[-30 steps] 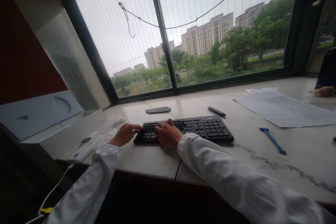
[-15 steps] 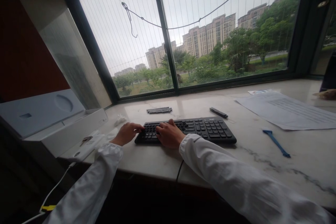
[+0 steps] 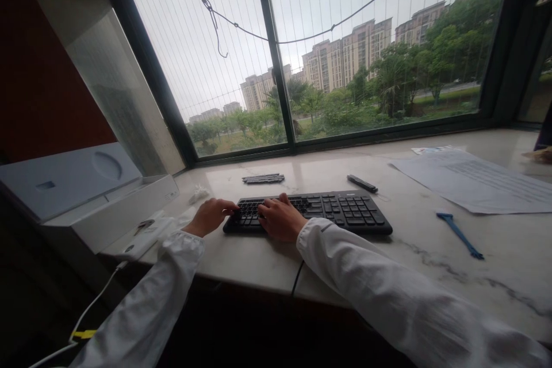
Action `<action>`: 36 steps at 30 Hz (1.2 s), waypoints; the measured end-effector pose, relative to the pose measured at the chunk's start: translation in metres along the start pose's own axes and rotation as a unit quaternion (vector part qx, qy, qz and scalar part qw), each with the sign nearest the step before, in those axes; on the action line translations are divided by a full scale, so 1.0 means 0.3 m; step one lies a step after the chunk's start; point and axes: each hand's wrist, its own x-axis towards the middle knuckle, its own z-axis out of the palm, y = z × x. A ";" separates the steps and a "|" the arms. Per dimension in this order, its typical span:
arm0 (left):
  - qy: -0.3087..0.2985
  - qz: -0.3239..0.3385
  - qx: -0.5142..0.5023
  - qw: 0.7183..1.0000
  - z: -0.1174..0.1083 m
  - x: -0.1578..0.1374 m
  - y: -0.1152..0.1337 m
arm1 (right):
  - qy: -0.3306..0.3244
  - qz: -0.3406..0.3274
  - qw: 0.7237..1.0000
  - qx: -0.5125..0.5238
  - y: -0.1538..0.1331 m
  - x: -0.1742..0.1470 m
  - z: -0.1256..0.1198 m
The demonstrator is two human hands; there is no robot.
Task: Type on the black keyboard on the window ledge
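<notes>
A black computer keyboard (image 3: 362,215) lies flat on the marble-patterned sill, its cable dropping over the front edge. At its left end, my left hand (image 3: 210,217) has thumb and forefinger close together on the keyboard's edge. My right hand (image 3: 282,219) rests over the left-middle keys with its fingers bent and drawn together, pointing left. Whatever small part may lie under those fingertips is hidden. Behind the keyboard lies a row of thin dark strips (image 3: 263,179). A short black bar-shaped object (image 3: 362,184) sits behind its right half.
An opened white box (image 3: 116,201) stands at the left, with a white power strip (image 3: 146,236) and keys (image 3: 144,225) beside it. On the right are a blue plastic tool (image 3: 460,236) and printed sheets (image 3: 478,181). Crumpled white tissue (image 3: 198,192) lies near my left hand.
The whole view has shifted slightly, so things sit a little further right. Both hands keep their places on the keyboard, with no clear movement of the fingers.
</notes>
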 end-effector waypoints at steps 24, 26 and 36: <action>0.037 -0.015 -0.141 0.989 0.054 -0.005 -0.053 | 0.008 -0.005 1.000 0.007 0.002 0.003 0.006; 0.043 -0.009 -0.113 0.993 0.045 -0.006 -0.040 | 0.010 -0.004 1.000 0.003 0.001 0.002 0.006; 0.035 -0.014 -0.071 0.997 0.046 -0.010 -0.035 | 0.009 -0.004 1.000 0.007 -0.001 0.000 -0.003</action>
